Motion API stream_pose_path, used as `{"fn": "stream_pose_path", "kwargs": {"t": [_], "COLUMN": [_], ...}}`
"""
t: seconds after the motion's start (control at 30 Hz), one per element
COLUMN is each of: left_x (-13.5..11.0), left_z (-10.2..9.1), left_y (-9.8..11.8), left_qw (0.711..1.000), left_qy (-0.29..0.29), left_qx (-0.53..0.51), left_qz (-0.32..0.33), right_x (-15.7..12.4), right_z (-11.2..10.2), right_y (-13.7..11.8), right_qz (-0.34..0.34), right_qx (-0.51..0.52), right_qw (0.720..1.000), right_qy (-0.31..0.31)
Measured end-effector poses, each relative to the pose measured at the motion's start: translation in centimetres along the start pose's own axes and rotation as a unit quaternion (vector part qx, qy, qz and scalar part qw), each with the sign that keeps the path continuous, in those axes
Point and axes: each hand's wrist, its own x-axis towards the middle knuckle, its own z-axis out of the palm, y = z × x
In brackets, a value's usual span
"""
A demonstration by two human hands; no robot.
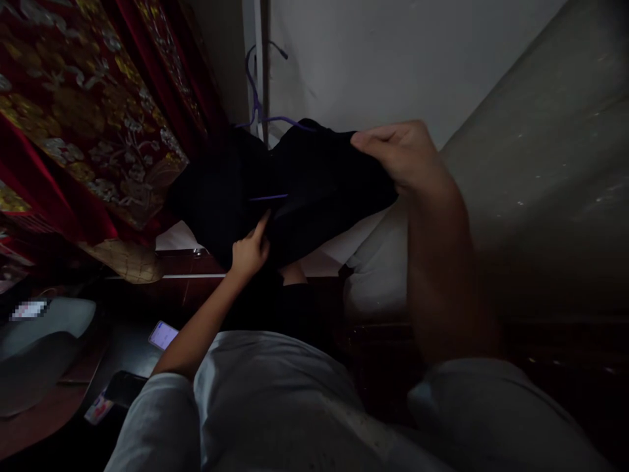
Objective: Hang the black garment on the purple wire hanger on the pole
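In a dim room, up against a pale grey wall (pixel 393 59): a black garment (pixel 339 174) on a purple hanger (pixel 257 108), just in front of a narrow upright strip (pixel 260 39), with no telling whether hooked onto it. Hands well apart: the right hand (pixel 405 154) pinching the garment's upper outer edge and drawing the cloth out to the side; the left hand (pixel 249 254) low at the middle of the same cloth, index finger extended toward the hanger's thin lower bar, remaining fingers curled, too dark to tell whether gripping any fabric.

At left, a hanging of deep red cloth (pixel 83 98) thick with gold and silver ornament, and at its foot a tan, netted-looking bundle (pixel 130 259). At right, a broad grey-green sheet (pixel 540 170), dull but flecked with small glints, slanting down beside the wall. Below, a dark reddish surface (pixel 184 265) bordered by a pale line. At lower left, a phone (pixel 163 335) with lit screen on a smooth dark surface (pixel 130 347), near a rounded grey shape (pixel 44 360), hard to identify in the gloom.
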Motion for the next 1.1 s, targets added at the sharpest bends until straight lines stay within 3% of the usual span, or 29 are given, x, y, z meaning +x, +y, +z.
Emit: {"fn": "stream_pose_path", "kwargs": {"t": [0.1,0.17,0.27,0.37,0.4,0.47,0.57,0.7,0.77,0.93,1.1], "left_x": [0.5,-0.3,-3.2,-6.8,-7.9,-9.4,-10.4,-10.4,-10.3,-10.0,-9.9], "left_z": [0.5,1.1,2.5,4.2,4.8,5.6,6.1,6.2,6.4,7.5,7.4], "left_y": [-0.3,-1.0,-1.8,-1.3,-0.8,0.3,1.8,3.3,3.7,3.6,3.0], "left_qw": [0.998,0.999,0.992,0.948,0.927,0.883,0.829,0.773,0.763,0.756,0.785], "left_qy": [-0.036,-0.025,0.077,0.209,0.246,0.295,0.297,0.278,0.278,0.291,0.264], "left_qx": [0.034,0.017,-0.100,-0.237,-0.280,-0.365,-0.472,-0.569,-0.580,-0.576,-0.547], "left_qz": [-0.042,-0.024,0.029,0.038,0.027,-0.012,-0.047,-0.051,-0.063,-0.105,-0.125], "right_x": [0.8,0.8,-2.2,-9.9,-12.9,-18.0,-21.5,-20.2,-19.5,-20.0,-20.2], "right_z": [-0.4,-0.2,2.0,6.9,8.9,12.6,15.5,13.7,12.2,10.8,11.7], "right_y": [0.4,1.0,2.9,5.7,6.6,8.0,8.9,8.5,8.2,8.2,8.7], "right_qz": [-0.010,-0.020,-0.101,-0.198,-0.188,-0.089,0.018,0.073,0.090,0.114,0.132], "right_qx": [-0.042,-0.141,-0.245,-0.158,-0.121,-0.076,-0.035,-0.054,-0.059,0.005,0.056], "right_qw": [0.999,0.989,0.957,0.956,0.964,0.988,0.997,0.991,0.987,0.973,0.974], "right_qy": [-0.003,0.039,0.121,0.145,0.141,0.096,-0.065,-0.098,-0.119,-0.201,-0.176]}}
